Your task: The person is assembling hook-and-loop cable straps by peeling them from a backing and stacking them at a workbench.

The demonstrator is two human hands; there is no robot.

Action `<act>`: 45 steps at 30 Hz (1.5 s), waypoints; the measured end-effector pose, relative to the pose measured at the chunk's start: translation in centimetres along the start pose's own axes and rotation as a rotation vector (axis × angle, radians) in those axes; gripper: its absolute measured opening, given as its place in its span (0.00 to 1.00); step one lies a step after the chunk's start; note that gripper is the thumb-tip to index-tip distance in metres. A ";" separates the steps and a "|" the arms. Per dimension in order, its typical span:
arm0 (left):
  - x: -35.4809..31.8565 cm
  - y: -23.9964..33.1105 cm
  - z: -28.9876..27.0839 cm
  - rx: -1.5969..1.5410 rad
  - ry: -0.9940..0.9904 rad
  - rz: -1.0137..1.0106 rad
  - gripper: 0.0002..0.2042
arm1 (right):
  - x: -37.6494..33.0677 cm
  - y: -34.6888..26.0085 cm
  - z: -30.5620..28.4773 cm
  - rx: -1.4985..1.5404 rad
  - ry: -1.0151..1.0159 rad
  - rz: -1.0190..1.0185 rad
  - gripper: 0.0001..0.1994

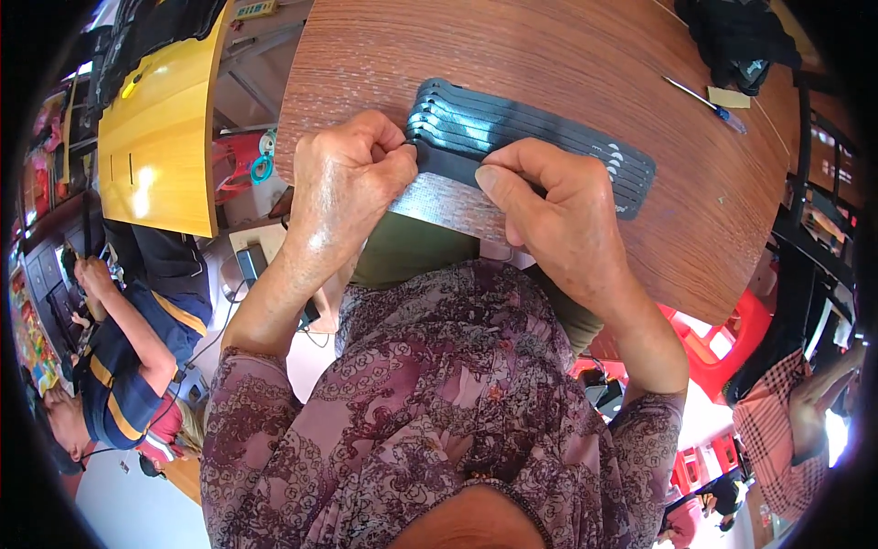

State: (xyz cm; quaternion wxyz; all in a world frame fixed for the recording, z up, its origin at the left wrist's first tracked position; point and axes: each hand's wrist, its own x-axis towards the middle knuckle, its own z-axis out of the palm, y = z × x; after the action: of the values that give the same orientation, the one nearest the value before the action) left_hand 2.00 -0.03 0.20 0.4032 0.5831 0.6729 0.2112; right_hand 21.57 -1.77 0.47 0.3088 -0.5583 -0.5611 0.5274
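Several flat black strips (540, 123) with rounded ends lie overlapped like steps on the brown table in front of me. White half-round marks show near their right ends, and light glares off their left part. At the near edge of this stack, one black strip (448, 165) is stretched between my two hands. My left hand (352, 174) pinches its left end between thumb and fingers. Further along, my right hand (558, 192) grips the same strip with thumb and bent forefinger, covering part of it and of the stack behind.
The wood-grain table (366, 55) ends at my lap. A screwdriver (709, 105) lies at its far right, near black cloth items (736, 41). A yellow table (165, 137) stands left, a red plastic stool (718, 352) right. Other people sit on both sides.
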 end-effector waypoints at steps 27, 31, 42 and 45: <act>0.0 0.8 0.4 0.281 0.070 0.128 0.06 | 0.2 0.4 0.0 0.014 -0.004 0.014 0.07; 0.0 0.8 0.5 0.289 0.076 0.141 0.06 | 0.2 0.4 0.0 0.011 -0.010 0.015 0.07; -0.1 0.6 0.4 0.278 0.053 0.144 0.05 | 0.1 0.5 -0.1 0.030 -0.025 0.030 0.07; -0.1 0.7 0.3 0.271 0.048 0.136 0.05 | 0.2 0.5 -0.2 0.069 -0.032 0.034 0.07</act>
State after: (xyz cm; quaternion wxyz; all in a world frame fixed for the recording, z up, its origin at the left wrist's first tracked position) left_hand 2.69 -0.05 0.57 0.2893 0.6713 0.6636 0.1593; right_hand 21.83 -1.63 0.03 0.3099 -0.5483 -0.5379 0.5603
